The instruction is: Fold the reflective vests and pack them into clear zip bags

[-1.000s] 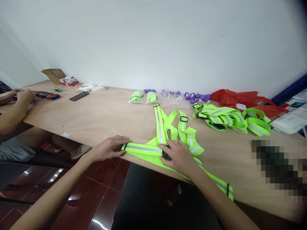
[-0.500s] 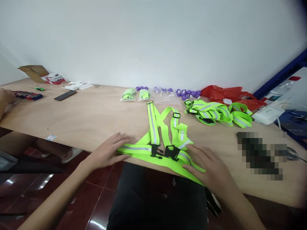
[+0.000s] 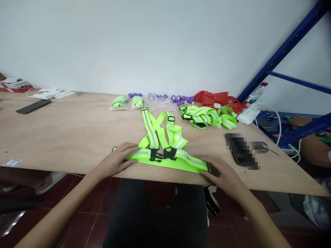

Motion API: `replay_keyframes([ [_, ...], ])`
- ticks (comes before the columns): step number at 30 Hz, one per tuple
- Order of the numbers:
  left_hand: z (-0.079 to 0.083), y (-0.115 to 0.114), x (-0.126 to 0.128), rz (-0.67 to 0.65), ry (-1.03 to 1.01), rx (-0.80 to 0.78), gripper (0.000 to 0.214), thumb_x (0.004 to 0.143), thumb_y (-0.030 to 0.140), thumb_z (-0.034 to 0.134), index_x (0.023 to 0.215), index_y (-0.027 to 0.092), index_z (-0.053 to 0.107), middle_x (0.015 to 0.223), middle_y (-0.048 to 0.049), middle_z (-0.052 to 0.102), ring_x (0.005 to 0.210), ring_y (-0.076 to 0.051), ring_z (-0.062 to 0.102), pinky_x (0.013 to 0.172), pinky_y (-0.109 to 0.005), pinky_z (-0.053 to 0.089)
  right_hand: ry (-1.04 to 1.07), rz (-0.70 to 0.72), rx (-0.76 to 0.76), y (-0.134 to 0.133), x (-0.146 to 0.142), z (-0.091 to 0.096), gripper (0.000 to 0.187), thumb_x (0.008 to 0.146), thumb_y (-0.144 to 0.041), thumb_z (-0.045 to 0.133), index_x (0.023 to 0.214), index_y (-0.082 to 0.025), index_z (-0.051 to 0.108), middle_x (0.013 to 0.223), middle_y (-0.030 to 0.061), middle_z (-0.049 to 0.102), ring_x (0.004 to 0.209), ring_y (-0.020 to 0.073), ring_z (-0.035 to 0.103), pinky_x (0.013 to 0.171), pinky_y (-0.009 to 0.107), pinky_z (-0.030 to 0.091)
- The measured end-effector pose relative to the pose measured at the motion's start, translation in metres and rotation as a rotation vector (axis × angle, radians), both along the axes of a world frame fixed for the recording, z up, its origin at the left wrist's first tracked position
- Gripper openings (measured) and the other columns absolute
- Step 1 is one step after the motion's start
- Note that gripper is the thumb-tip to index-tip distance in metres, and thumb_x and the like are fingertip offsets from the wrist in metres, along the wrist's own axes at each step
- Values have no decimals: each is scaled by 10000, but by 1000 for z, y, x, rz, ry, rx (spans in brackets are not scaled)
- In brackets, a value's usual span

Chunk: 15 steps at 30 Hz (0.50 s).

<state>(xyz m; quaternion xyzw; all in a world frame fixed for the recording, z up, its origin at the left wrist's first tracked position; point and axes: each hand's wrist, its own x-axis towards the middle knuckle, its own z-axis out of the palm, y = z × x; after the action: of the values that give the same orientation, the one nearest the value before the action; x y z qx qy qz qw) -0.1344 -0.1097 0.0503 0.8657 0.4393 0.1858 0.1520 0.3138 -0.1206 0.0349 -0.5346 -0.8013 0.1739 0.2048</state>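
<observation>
A neon yellow-green reflective safety vest (image 3: 152, 134) made of elastic straps with silver stripes lies spread at the table's front edge. Its waist belt runs side to side, with the two halves of a black buckle (image 3: 170, 153) unfastened and close together at the middle. My left hand (image 3: 117, 160) is on the belt's left end, fingers above the strap and thumb along its lower edge. At the right end, beside a black slider, my right hand (image 3: 219, 172) holds the belt between fingers and thumb. Shoulder straps cross behind the buckle.
Behind the vest lie bagged vests (image 3: 120, 102), clear plastic bags (image 3: 157, 101) and purple rolls (image 3: 182, 100). A heap of loose vests (image 3: 204, 115) sits by a red bag (image 3: 214, 98). Blurred dark items (image 3: 241, 150) lie right. Another person's arm (image 3: 314, 148) shows beyond a blue frame (image 3: 284, 51).
The view has turned rightward. The belt's right part, earlier hanging over the edge, now lies straighter on the table. My right hand has moved out to the belt's end; the buckle stays unfastened.
</observation>
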Motion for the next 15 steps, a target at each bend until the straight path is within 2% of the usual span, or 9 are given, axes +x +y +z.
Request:
replay_keyframes([
  [4,11,-3,-29,102,22,-27,473,992,513,533,1407,288,538,1442,-71,560,1314,-290,525,1103,-445,455,46,-39,-35,3,13,3,429,897,-460,626,1280,-268,645,1321,96,676,1220,308,627,1010,460,527],
  [8,11,-14,-56,124,11,-145,436,959,558,571,1308,303,625,1374,-51,622,1234,-272,600,1009,-372,536,89,-45,-64,1,16,-2,406,883,-489,635,1212,-254,666,1264,106,698,1183,313,645,993,470,535],
  [15,8,-17,-68,135,13,-108,366,954,566,571,1134,292,734,1277,-58,669,1122,-265,661,956,-348,567,43,7,-97,11,21,7,374,870,-498,628,1157,-266,691,1253,104,703,1175,329,645,996,492,528],
])
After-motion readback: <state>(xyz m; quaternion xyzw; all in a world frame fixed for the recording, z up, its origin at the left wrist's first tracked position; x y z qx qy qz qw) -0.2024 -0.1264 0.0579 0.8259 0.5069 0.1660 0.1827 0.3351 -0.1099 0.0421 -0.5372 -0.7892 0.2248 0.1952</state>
